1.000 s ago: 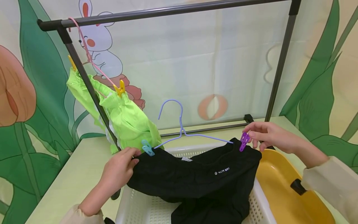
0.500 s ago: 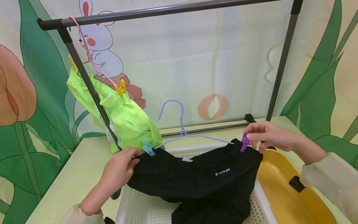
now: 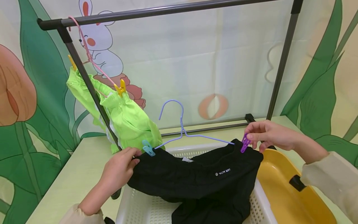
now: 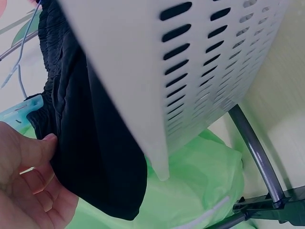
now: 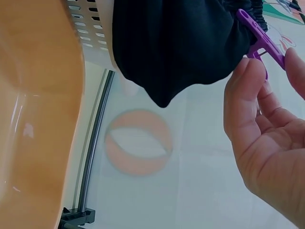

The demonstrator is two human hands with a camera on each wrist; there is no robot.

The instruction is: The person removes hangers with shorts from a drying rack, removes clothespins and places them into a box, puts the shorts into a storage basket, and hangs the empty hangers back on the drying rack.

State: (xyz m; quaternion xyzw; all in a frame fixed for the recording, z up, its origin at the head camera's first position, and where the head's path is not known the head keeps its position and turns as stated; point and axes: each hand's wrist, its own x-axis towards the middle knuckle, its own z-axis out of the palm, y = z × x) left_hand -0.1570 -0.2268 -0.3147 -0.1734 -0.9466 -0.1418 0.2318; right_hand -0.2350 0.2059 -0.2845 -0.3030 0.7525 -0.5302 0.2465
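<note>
A pair of black pants [image 3: 193, 182] with a gathered waistband hangs from a periwinkle wire hanger [image 3: 181, 129], over the white basket. My left hand [image 3: 118, 166] pinches the waistband's left end between thumb and fingers, just beside a light blue clothespin [image 3: 148, 148] that sits on the cloth. At the right end, my right hand [image 3: 271, 137] holds a purple clothespin [image 3: 245, 143] by its handles. The right wrist view shows thumb and index finger on that clothespin [image 5: 259, 36], its nose on the black waistband. In the left wrist view a fold of black cloth [image 4: 102, 157] hangs below my thumb.
A white perforated basket [image 3: 134, 205] stands beneath the pants, with a yellow tub [image 3: 291, 193] to its right. Behind them rises a dark metal rack [image 3: 167, 15]. Green shorts [image 3: 131, 119] hang at its left on a pink hanger [image 3: 98, 67] with yellow clothespins [image 3: 121, 88].
The purple clothespin has turned slightly under my right fingers. Otherwise both hands, the pants and the hanger stay almost where they were.
</note>
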